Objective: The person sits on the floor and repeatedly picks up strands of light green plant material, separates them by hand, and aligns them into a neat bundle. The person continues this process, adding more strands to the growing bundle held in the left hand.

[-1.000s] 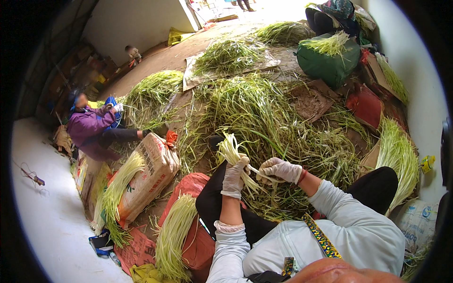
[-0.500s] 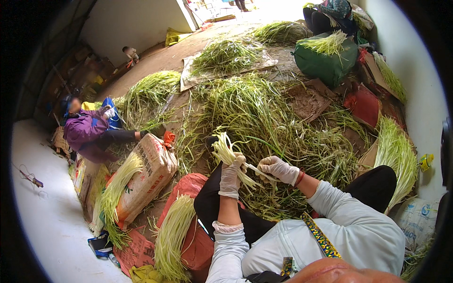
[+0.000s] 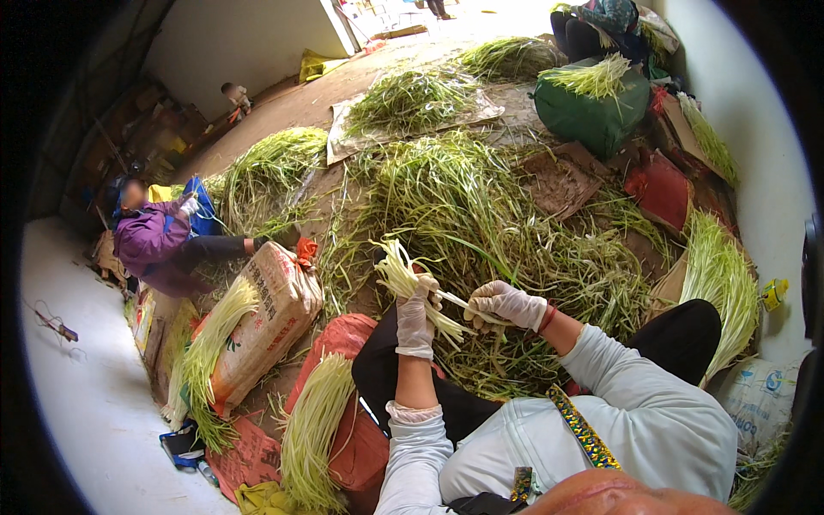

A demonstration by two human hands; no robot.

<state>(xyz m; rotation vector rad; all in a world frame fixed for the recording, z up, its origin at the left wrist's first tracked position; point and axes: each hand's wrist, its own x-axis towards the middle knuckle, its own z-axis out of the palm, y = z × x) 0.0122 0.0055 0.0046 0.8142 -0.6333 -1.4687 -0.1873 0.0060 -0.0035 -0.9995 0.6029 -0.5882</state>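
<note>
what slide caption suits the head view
Left hand holding pale stalks, right hand gripping a white stem, green heap beyond.

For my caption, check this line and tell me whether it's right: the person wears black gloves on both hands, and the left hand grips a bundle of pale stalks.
Not quite: the gloves are whitish, not black, as the head view shows. The left hand does grip a bundle of pale stalks.

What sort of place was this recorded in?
Probably a shed or storeroom for handling vegetables: a large tangled heap of long green stalks lies on the brown floor, a bunch of pale green stalks drapes over a stuffed red sack, and a white wall runs along the right.
</note>
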